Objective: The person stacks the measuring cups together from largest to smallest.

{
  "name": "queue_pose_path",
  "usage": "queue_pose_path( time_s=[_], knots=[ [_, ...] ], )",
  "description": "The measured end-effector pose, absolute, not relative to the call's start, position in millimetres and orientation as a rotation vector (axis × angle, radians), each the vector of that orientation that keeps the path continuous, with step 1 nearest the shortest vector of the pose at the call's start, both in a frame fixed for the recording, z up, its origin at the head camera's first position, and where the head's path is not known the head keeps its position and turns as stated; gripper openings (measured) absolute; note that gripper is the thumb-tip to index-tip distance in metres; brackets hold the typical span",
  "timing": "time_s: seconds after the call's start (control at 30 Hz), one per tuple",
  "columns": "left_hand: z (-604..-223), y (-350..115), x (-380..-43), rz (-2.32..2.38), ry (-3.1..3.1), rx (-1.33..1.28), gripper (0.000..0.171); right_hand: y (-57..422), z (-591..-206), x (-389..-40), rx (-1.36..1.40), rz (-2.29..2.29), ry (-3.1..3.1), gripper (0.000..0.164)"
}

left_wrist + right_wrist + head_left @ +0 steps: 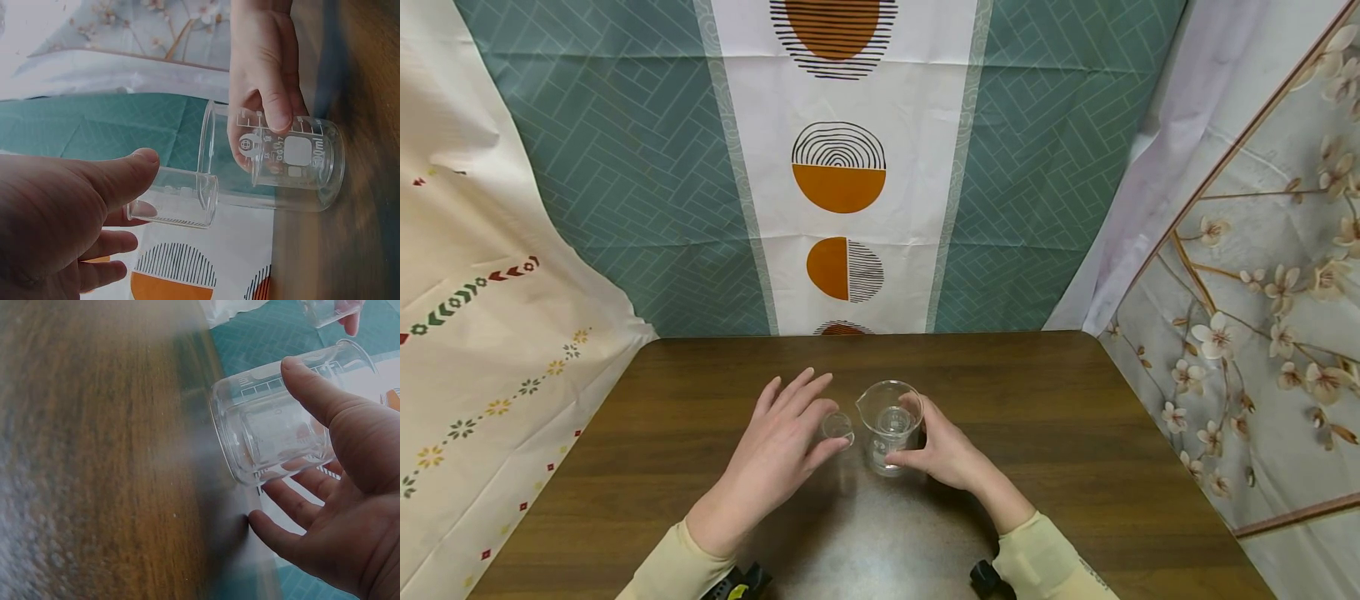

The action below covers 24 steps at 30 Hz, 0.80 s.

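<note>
My left hand (786, 435) pinches a small clear glass beaker (838, 427) between thumb and fingers, in the air just left of a larger glass beaker (874, 417). With thumb in front and fingers behind, my right hand (953, 447) grips that larger beaker, which stands upright on the table. White graduation marks and print run along its wall, as the left wrist view shows. Inside it sits another smaller glass vessel (281, 434). In the left wrist view, the small beaker (178, 197) in my left hand appears by the large beaker's rim; whether they touch I cannot tell.
A dark brown wooden table (1045, 392) lies under both hands. Behind it hangs a green and white patterned cloth (1030, 167). Cream cloth (512, 208) drapes along the left, and a flowered curtain (1285, 333) hangs on the right.
</note>
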<state>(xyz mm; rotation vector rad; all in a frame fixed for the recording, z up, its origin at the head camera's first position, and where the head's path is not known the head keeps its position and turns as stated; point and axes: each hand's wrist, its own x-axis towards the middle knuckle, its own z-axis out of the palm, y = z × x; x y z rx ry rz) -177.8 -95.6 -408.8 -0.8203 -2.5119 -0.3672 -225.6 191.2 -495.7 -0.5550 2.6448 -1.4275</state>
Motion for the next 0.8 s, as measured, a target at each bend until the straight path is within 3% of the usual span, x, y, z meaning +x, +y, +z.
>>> queue_pose_path(
  time_s=[0.8],
  knots=[
    [-402,-79,-177,-0.376,-2.484,-0.887,0.039,192,-496,-227,-0.56,-1.422,2.644,0.087]
  ],
)
